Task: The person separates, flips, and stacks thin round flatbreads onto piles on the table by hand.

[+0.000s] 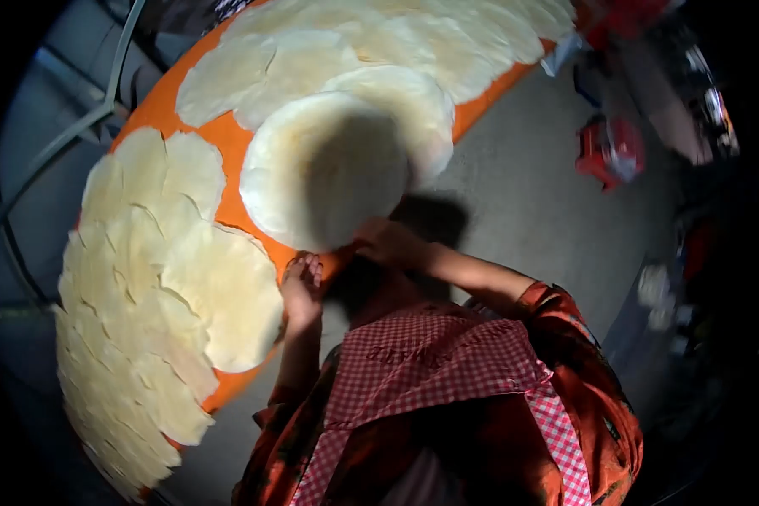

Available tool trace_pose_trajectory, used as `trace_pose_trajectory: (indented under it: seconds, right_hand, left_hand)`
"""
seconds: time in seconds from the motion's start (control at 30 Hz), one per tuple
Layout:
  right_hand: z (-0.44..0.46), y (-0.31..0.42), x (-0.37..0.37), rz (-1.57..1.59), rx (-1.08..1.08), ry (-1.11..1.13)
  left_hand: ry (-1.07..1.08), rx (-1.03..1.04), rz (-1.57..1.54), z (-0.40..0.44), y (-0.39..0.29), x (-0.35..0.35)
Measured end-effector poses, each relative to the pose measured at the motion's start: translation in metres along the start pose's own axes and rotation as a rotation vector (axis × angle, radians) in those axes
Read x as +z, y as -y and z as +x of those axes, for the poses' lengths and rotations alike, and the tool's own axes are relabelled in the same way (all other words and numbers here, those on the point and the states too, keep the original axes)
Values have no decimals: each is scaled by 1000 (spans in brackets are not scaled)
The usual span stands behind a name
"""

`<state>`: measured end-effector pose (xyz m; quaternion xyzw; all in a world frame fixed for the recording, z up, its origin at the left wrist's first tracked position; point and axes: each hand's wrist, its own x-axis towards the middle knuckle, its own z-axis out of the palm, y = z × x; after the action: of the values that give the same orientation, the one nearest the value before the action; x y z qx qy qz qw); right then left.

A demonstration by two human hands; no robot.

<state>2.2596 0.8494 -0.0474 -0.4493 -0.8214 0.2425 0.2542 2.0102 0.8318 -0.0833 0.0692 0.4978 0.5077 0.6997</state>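
Note:
A large, pale round flatbread [266,164] lies on top of others on the orange table [238,202], with a dark shadow across its right half. At its near edge is my right hand [388,242], fingers bent toward the rim; shadow hides whether they grip it. My left hand [302,287] is just below the same rim, fingers loosely curled and slightly apart, with nothing visible in them. Under the top round, another flatbread [434,110] shows at the upper right. To the left of my left hand, a single flatbread [223,295] overlaps a spread of many.
Overlapping thin flatbreads [114,312] cover the table's left side, and more [447,42] cover the far side. A red stool [609,152] stands on the grey floor [523,169] at right. Metal tubing [63,131] runs along the left.

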Motion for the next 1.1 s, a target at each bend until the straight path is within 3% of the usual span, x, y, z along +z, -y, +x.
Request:
trace_pose_trajectory:
  seconds: [0.07,0.2,0.33,0.47,0.53,0.7,0.73,0.87,1.1]
  right_hand:
    - [21,-11,0,-27,-187,53]
    - [49,-35,-11,-316,-436,-78]
    - [62,-45,-25,-347,-481,-165]
    - [70,-56,-30,-410,-539,-154]
    - [79,-60,-44,-406,-622,-110]
    - [108,-75,-65,-187,-431,382]
    - [119,-75,-83,162,-219,570]
    - [141,-88,-97,141,-180,761]
    - [130,-99,-85,249,-145,724]
  left_hand:
    - [-81,-42,-60,-2,-1,18]
    - [-123,-64,-44,-1,-2,55]
    - [5,-41,-107,0,1,85]
    - [-252,-13,44,13,10,111]
    - [-283,81,-21,8,1,140]
    - [-281,259,-19,9,-8,173]
    - [-331,315,-76,4,-5,189]
    - [-316,372,-159,5,15,202]
    - [-244,385,-304,16,34,190]
